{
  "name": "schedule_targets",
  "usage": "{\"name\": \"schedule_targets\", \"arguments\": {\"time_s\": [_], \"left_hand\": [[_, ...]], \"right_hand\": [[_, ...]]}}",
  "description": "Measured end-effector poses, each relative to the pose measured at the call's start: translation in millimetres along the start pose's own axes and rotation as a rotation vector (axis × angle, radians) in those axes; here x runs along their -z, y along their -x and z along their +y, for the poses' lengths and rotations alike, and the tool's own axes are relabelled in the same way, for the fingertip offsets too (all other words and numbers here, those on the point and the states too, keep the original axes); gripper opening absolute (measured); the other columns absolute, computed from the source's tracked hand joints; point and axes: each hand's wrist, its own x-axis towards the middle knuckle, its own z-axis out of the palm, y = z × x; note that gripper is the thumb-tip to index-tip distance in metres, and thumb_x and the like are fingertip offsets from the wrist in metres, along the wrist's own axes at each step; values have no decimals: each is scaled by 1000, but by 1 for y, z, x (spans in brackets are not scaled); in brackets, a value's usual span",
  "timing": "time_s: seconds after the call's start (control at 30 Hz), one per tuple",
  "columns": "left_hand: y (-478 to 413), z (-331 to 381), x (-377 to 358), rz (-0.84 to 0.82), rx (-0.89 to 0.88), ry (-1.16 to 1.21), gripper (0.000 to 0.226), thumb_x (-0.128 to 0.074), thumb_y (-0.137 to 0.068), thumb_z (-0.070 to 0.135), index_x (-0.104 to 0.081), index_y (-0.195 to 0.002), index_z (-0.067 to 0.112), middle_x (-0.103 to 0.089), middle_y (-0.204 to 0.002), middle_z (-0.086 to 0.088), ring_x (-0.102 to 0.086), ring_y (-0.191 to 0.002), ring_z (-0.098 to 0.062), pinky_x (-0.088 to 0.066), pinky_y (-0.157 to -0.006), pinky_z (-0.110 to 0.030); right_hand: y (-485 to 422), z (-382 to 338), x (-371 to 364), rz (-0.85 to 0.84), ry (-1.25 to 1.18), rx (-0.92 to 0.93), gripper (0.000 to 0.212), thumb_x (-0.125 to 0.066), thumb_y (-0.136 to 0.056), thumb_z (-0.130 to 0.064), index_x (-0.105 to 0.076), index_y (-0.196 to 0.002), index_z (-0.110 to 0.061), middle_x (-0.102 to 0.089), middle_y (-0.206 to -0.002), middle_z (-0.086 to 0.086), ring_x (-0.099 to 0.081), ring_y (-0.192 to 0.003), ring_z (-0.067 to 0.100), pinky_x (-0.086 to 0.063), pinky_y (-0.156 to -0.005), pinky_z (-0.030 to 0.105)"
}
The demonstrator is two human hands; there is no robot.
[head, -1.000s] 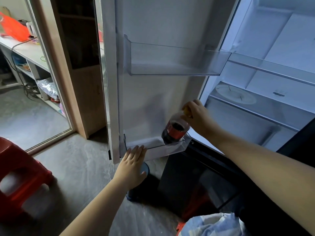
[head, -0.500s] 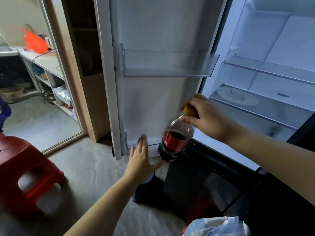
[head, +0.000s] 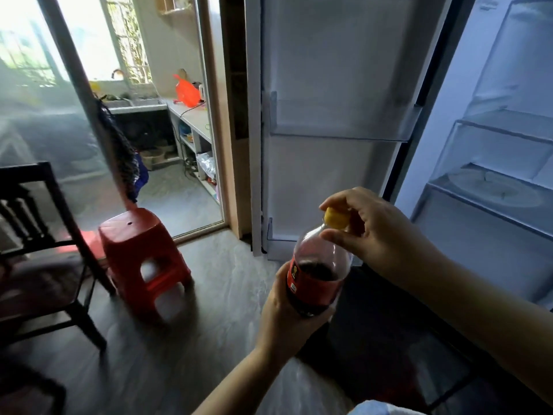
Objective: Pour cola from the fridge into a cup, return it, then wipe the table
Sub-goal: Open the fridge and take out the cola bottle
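Note:
A cola bottle (head: 317, 280) with a red label and a yellow cap (head: 335, 220) is in the air in front of the open fridge door (head: 332, 121). My left hand (head: 287, 322) wraps around its lower body from below. The fingers of my right hand (head: 380, 232) pinch the yellow cap at the top. The bottle stands nearly upright and is partly full of dark cola. Both door shelves (head: 338, 134) hold nothing. No cup or table is in view.
The lit fridge interior (head: 493, 163) with glass shelves is at the right. A red plastic stool (head: 140, 253) stands on the floor to the left, with a dark wooden chair (head: 39, 253) beside it. A doorway behind leads to a counter and sink.
The bottle has come out of the lower door shelf and toward me. My left hand left the door's edge and took the bottle's body. The view swung left and up.

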Motion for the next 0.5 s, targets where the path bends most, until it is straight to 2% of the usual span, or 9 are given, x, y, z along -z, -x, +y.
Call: {"name": "schedule_targets", "arguments": {"time_s": [0.03,0.1,0.2,0.27,0.37,0.43,0.5], "left_hand": [[10,4,3,15,18,-20,87,-75,-61,52,-25,-131,47,-46,-123,24,-48,-113,10,-45,-84,-9],[32,9,11,40,82,-35,88,-74,-59,56,-25,-132,44,-46,-124,23,-50,-113,6,-49,-85,-16],[63,13,27,118,162,-61,87,-78,-60,50,-30,-131,39,-52,-122,12,-54,-110,-3,-54,-84,-29],[81,17,43,193,196,-102,87,-82,-59,45,-32,-129,38,-55,-119,10,-57,-105,-2,-54,-80,-28],[105,19,72,299,262,-140,91,-84,-55,44,-31,-128,44,-56,-115,16,-59,-100,-2,-57,-72,-34],[120,20,95,350,308,-171,93,-84,-54,48,-31,-131,41,-59,-114,11,-62,-97,-9,-58,-70,-40],[133,21,121,396,348,-210,98,-83,-54,53,-31,-135,34,-58,-119,7,-62,-101,-13,-57,-74,-40]], "right_hand": [[4,-4,-3,3,-26,19,39,-67,-81,-32,-50,-117,-27,-47,-99,-16,-52,-83,-1,-45,-69,9],[10,-13,-13,5,-49,63,43,-64,-82,-33,-48,-122,-27,-45,-100,-16,-52,-81,1,-43,-63,12],[17,-32,-29,-10,-77,148,49,-57,-81,-37,-47,-127,-24,-40,-99,-16,-47,-78,-3,-34,-63,11],[18,-46,-39,-2,-96,240,52,-55,-79,-40,-49,-126,-21,-42,-99,-15,-45,-75,-6,-31,-62,10],[16,-70,-54,-3,-182,312,50,-59,-77,-38,-50,-124,-23,-44,-96,-19,-49,-75,-8,-33,-61,8],[12,-91,-66,-3,-211,378,49,-60,-77,-37,-51,-123,-22,-47,-98,-16,-52,-77,-6,-37,-61,8],[4,-115,-80,0,-231,451,47,-62,-78,-34,-52,-122,-19,-48,-101,-11,-53,-76,-6,-39,-61,8]]}}
